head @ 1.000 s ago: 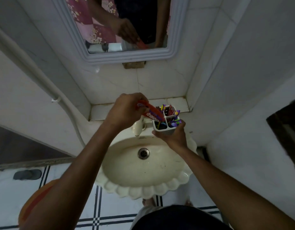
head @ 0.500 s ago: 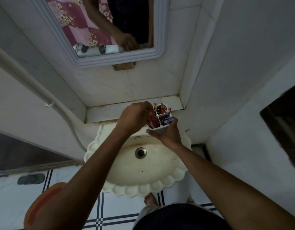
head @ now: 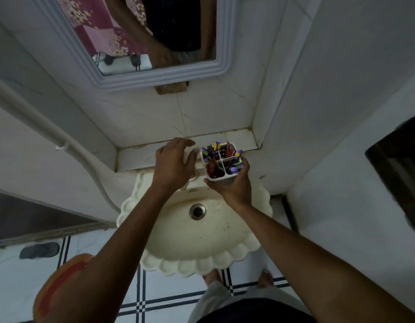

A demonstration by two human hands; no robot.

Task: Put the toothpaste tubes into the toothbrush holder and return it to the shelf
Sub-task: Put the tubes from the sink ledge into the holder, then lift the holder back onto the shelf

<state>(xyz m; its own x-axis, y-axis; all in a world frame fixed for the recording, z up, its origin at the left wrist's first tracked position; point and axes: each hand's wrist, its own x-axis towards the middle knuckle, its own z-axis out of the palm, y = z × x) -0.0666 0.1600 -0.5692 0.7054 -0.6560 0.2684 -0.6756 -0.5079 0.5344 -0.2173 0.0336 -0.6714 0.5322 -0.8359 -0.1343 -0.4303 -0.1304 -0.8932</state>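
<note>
- Right hand [head: 233, 185] grips toothbrush holder [head: 221, 164] above sink [head: 202, 234], red toothpaste tube [head: 212, 169] inside.
- Left hand [head: 174, 164], fingers loosely spread, empty, seemingly hides tap.
- Shelf [head: 141, 155] behind.

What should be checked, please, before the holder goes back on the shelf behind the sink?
1. Red toothpaste tube sits inside the holder: ok.
2. Right hand grips the holder from below: ok.
3. Left hand is off the tube, open and empty: ok.
4. Shelf has bare space for the holder: ok.
5. Holder is upright: ok.
6. All tubes are in: cannot tell; only red ones show among the brushes.
</note>
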